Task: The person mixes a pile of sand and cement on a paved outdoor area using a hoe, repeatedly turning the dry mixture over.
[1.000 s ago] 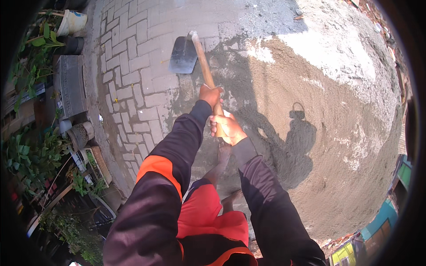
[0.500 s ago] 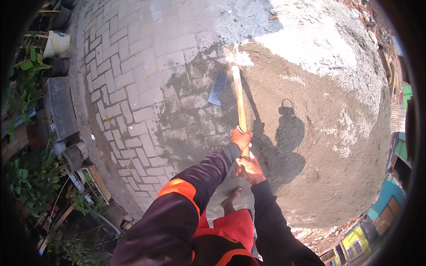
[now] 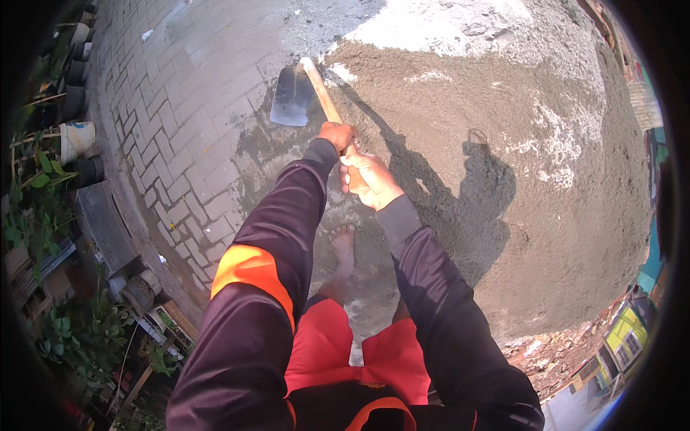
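My left hand [image 3: 338, 135] is closed around the wooden handle of a hoe [image 3: 323, 93], partway along it. Just behind it, nearer to me, my right hand [image 3: 371, 179] grips the same handle close to its end. At the far end sits the hoe's broad metal blade [image 3: 291, 100], over damp paving at the left edge of a heap of grey mortar mix [image 3: 445, 108]. Whether the blade touches the ground I cannot tell. Both my arms reach forward in dark sleeves.
My bare foot [image 3: 343, 248] stands on wet, mortar-smeared paving. Herringbone pavers [image 3: 180, 144] stretch to the left, bordered by a white bucket [image 3: 77, 141], a grey planter box [image 3: 106, 226] and plants. Pale dry powder [image 3: 460, 25] covers the heap's far side. Rubble [image 3: 560, 348] lies near right.
The hoe and both hands have moved left and farther away in the picture. The blade now shows its broad face. My view has shifted, and more of my foot and shorts shows.
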